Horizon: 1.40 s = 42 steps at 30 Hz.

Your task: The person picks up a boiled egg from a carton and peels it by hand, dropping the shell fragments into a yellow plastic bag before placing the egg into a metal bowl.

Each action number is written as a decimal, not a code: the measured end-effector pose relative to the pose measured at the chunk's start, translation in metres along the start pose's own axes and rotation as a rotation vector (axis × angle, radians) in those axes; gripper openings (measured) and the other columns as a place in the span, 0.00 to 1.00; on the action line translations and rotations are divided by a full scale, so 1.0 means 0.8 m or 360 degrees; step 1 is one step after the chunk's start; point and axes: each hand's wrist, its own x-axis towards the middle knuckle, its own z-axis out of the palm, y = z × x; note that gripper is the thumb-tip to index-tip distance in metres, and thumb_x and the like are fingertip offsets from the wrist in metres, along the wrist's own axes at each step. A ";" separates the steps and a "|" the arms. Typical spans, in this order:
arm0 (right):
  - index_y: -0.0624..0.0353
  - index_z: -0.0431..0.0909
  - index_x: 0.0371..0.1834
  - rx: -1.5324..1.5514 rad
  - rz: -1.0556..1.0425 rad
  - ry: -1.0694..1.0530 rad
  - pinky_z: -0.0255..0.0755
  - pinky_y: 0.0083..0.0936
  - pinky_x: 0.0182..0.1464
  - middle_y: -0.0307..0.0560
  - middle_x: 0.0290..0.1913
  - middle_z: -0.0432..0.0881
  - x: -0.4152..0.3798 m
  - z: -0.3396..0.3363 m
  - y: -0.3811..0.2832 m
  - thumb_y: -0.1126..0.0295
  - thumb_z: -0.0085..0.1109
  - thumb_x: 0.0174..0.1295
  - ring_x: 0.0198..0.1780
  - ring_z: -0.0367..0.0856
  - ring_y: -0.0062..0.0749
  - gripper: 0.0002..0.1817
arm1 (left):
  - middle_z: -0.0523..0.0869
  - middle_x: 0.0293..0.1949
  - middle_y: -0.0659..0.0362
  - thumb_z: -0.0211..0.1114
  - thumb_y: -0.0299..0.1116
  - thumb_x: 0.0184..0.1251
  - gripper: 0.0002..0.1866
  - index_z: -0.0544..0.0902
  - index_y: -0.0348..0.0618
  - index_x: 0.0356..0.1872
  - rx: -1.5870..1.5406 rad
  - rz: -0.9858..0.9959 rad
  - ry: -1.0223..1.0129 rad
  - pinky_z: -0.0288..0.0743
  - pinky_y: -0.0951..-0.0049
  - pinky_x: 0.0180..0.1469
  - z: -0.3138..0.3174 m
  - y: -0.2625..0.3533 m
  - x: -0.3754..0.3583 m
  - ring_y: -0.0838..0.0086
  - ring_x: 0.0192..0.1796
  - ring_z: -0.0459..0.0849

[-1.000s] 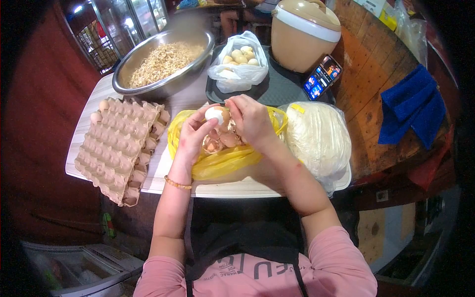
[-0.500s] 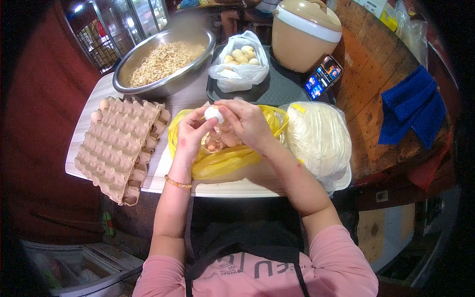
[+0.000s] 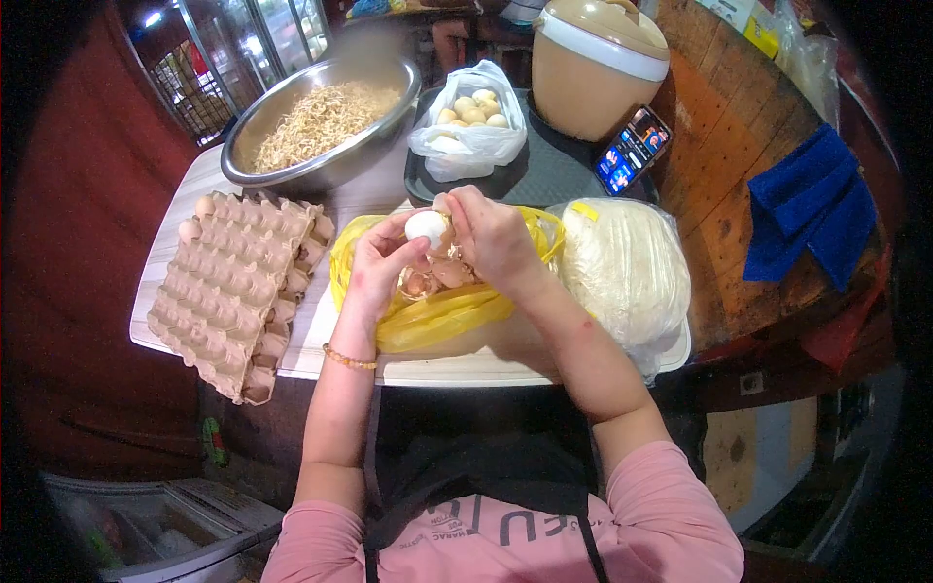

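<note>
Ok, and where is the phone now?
In the head view, the phone leans at upper right, just in front of the beige lidded container, behind the wrapped white bundle.

Left hand holds partly peeled egg above yellow plastic bag containing eggshells; right hand at egg's side.

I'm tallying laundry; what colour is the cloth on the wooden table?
The cloth is blue; see head view.
</note>
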 end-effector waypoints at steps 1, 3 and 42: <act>0.61 0.69 0.31 0.0000 -0.0001 0.0000 0.73 0.41 0.26 0.56 0.22 0.77 0.001 -0.002 -0.001 0.70 0.54 0.65 0.26 0.81 0.51 0.08 | 0.85 0.45 0.59 0.66 0.25 0.60 0.20 0.78 0.35 0.55 0.0000 0.0001 0.0000 0.76 0.80 0.39 0.001 0.002 -0.001 0.81 0.42 0.82; 0.62 0.74 0.35 0.0054 0.0180 0.0034 0.73 0.42 0.30 0.59 0.29 0.80 0.004 -0.007 -0.002 0.72 0.54 0.66 0.30 0.81 0.55 0.05 | 0.84 0.48 0.57 0.65 0.23 0.60 0.22 0.76 0.34 0.58 -0.0019 0.0023 -0.0072 0.78 0.77 0.44 0.003 0.006 -0.002 0.78 0.46 0.82; 0.60 0.70 0.33 -0.0375 -0.0174 0.0225 0.76 0.34 0.31 0.48 0.26 0.75 0.005 -0.004 -0.020 0.74 0.58 0.54 0.30 0.80 0.44 0.07 | 0.83 0.49 0.54 0.66 0.20 0.60 0.20 0.73 0.37 0.54 0.0078 0.0255 0.0063 0.79 0.78 0.42 0.003 0.001 0.002 0.74 0.47 0.83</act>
